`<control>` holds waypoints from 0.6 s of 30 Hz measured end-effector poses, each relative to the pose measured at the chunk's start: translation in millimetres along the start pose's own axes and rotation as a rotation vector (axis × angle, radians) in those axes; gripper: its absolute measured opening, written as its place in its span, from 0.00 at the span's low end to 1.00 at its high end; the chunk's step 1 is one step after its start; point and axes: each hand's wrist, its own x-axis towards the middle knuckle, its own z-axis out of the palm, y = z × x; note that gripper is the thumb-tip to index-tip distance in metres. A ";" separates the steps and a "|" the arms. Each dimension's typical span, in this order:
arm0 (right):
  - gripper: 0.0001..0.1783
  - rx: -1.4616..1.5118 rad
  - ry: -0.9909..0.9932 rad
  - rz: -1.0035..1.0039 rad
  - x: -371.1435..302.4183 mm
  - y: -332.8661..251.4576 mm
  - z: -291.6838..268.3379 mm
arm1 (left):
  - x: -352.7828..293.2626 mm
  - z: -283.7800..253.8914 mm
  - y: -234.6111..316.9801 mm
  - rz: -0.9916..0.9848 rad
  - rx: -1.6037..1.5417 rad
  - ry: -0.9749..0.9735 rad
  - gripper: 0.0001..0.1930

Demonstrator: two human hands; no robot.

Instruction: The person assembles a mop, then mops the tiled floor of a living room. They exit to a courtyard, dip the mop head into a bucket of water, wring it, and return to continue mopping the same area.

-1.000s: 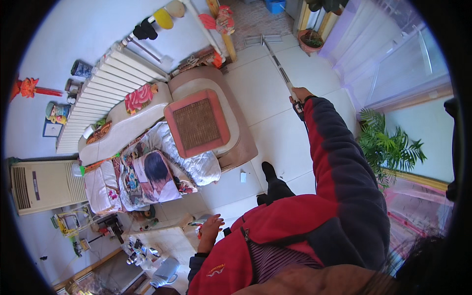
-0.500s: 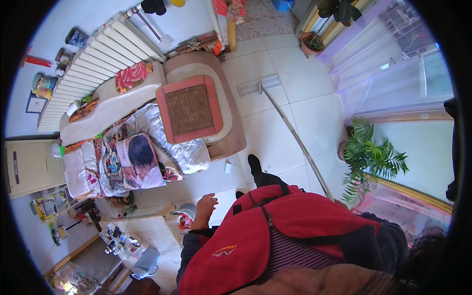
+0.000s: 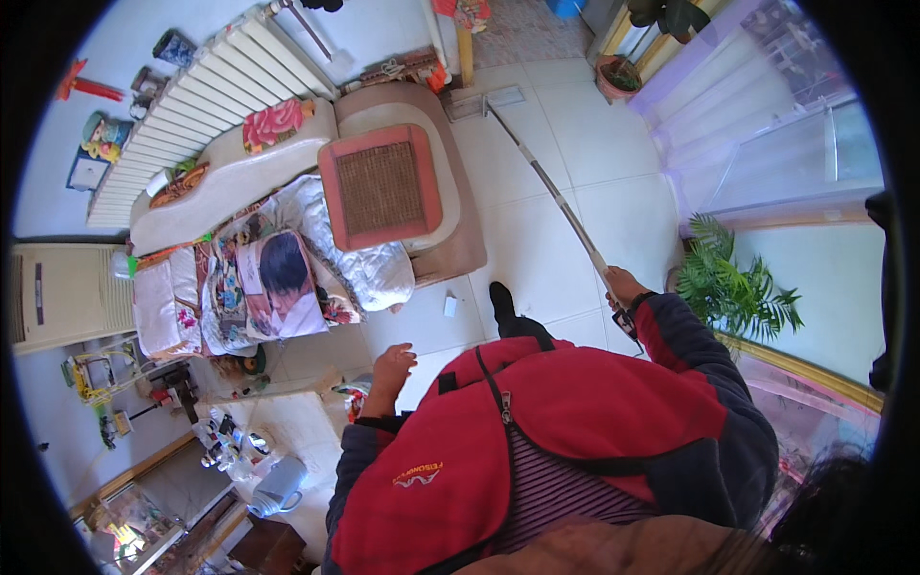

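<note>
One slim pole [image 3: 548, 182] in right hand [image 3: 626, 286] | flat rectangular mop head [image 3: 504, 99]

mop [image 3: 553, 192] | long pole slanted, grey with paler lower section | wide rectangular grey head [image 3: 508, 98] lay flat on tiled floor [image 3: 613, 182], near sofa end [image 3: 461, 182]

Jacket [image 3: 613, 402]: red body, soft matte fabric, dark navy panel [image 3: 680, 474] on the right side. Right sleeve [image 3: 743, 407] navy with red along the inner edge; left sleeve [image 3: 355, 460] navy. Dark cuff [image 3: 644, 301] at the right wrist. Black-edged front zip, silver-toned zip pull [image 3: 506, 407]. Small yellow-and-pale logo [image 3: 419, 476], left chest. Under it, purple-and-black striped top [image 3: 546, 484]. Black trousers [image 3: 523, 327], plain black shoe [image 3: 500, 299], rounded toe.
</note>
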 end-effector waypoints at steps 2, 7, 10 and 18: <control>0.18 -0.066 0.013 -0.084 -15.9 43.3 2.3 | -7.2 -1.2 -10.5 -0.079 -0.059 0.035 0.18; 0.22 -0.702 0.098 -0.365 -106.0 211.1 -4.4 | -24.0 0.5 -58.3 -0.042 0.023 -0.048 0.21; 0.27 -0.727 0.022 -0.090 -191.5 299.1 5.5 | -44.4 3.2 -102.5 -0.035 -0.061 -0.008 0.18; 0.21 -0.619 0.144 -0.304 -157.3 295.7 76.8 | -138.8 -9.3 -203.5 -0.175 -0.032 -0.053 0.18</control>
